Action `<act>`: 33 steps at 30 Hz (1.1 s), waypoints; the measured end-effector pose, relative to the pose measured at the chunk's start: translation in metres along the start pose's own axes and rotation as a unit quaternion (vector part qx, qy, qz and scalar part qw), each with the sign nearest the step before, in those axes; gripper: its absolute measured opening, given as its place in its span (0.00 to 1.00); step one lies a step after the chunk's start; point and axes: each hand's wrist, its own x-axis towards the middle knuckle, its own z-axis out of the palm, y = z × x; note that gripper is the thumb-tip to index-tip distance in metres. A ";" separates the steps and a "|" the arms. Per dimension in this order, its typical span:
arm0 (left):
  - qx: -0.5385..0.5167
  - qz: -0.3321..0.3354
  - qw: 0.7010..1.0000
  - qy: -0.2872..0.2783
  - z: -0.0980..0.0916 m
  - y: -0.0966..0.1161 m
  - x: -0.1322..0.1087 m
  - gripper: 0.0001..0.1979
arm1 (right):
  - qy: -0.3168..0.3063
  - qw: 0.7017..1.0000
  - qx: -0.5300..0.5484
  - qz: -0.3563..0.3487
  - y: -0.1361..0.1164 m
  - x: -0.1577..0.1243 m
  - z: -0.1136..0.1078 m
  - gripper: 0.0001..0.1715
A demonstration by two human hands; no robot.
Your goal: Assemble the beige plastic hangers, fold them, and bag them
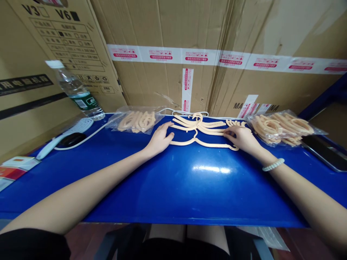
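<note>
Several beige clothes hangers lie in a group on the blue table, with a stack of hangers (185, 124) at the back and a single hanger (213, 144) in front. At the group's left end is my left hand (161, 139), fingers stretched out and thumb apart, by the tips of the hanger arms. My right hand (240, 138) pinches the right end of a hanger arm in the stack between thumb and fingers. Partly behind that hand lie more curved beige pieces (235, 123).
Clear bags of beige hangers lie left (138, 121) and right (279, 126). A water bottle (77, 92), a white brush-like item (81, 126) and a black mouse (72, 139) stand left. A dark phone (325, 153) lies right. Cardboard boxes (162, 83) wall the back.
</note>
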 end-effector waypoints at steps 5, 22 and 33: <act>-0.028 -0.045 0.999 -0.002 -0.001 -0.002 0.002 0.21 | -0.004 1.000 0.014 0.010 0.003 0.000 0.002 0.11; -0.117 -0.136 0.984 -0.008 0.005 -0.010 0.005 0.24 | -0.024 0.993 0.083 0.074 0.005 0.000 -0.006 0.09; -0.125 -0.080 0.989 0.014 -0.001 0.000 0.004 0.20 | 0.042 0.979 0.182 0.076 -0.014 0.000 -0.013 0.10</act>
